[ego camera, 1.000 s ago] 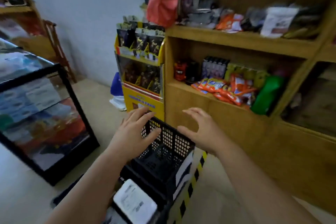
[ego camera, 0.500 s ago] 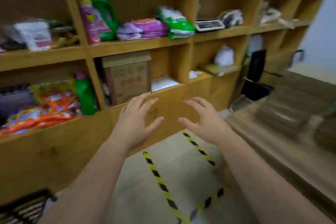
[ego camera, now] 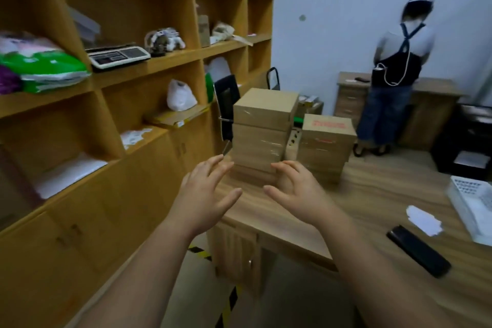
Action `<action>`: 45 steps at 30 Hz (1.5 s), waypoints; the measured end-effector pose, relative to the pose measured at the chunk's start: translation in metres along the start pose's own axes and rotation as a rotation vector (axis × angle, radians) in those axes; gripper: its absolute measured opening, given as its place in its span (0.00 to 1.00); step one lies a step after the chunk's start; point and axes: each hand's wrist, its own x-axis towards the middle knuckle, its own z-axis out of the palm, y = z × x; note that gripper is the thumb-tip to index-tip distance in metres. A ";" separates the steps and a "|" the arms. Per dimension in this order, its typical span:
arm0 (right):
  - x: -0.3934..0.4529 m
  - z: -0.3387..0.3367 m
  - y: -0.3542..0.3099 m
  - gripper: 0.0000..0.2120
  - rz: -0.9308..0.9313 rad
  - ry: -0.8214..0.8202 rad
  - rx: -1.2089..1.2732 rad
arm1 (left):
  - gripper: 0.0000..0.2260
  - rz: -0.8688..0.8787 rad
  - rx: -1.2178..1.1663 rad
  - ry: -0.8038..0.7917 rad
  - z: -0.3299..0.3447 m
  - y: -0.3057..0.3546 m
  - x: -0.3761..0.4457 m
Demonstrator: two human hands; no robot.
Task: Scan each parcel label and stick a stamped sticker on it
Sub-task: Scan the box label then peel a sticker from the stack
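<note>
Two stacks of cardboard parcels stand on a wooden table [ego camera: 372, 200]. The taller stack [ego camera: 262, 130] is straight ahead; the shorter stack [ego camera: 326, 148], with red print on its top box, is to its right. My left hand [ego camera: 205, 194] and my right hand [ego camera: 295, 192] are raised side by side in front of the taller stack, fingers spread and slightly bent, holding nothing and short of the boxes. A black handheld device [ego camera: 419, 253] lies flat near the table's right front, beside a white paper slip [ego camera: 423, 220].
A white basket [ego camera: 471, 208] sits at the table's right edge. Wooden shelving [ego camera: 149, 66] with goods and a scale [ego camera: 118, 55] lines the left. A black chair [ego camera: 226, 104] stands behind the parcels. A person [ego camera: 396, 72] stands at a far desk, back turned.
The view has swung right, from a black crate and goods shelves to the table with the parcel stacks. Both hands keep the same raised, spread pose and hold nothing.
</note>
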 end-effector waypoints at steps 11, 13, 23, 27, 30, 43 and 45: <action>0.092 0.001 0.075 0.33 0.134 0.013 0.007 | 0.33 0.070 -0.057 -0.104 0.081 -0.029 0.127; 0.125 0.003 0.086 0.32 0.164 0.032 -0.014 | 0.30 0.075 -0.090 -0.127 0.095 -0.047 0.161; 0.315 0.002 0.110 0.34 0.352 0.165 -0.138 | 0.29 0.020 -0.050 -0.080 0.133 -0.137 0.360; 0.364 0.006 0.124 0.38 0.467 0.196 -0.119 | 0.35 -0.076 -0.001 -0.074 0.156 -0.168 0.413; 0.390 0.010 0.133 0.45 0.530 0.219 -0.049 | 0.45 -0.210 -0.052 -0.101 0.171 -0.187 0.436; 0.332 -0.001 0.142 0.44 0.384 0.380 0.151 | 0.36 -0.219 -0.454 0.107 0.172 -0.151 0.389; 0.302 -0.009 0.141 0.46 0.360 0.412 0.157 | 0.36 -0.212 -0.574 0.148 0.164 -0.128 0.364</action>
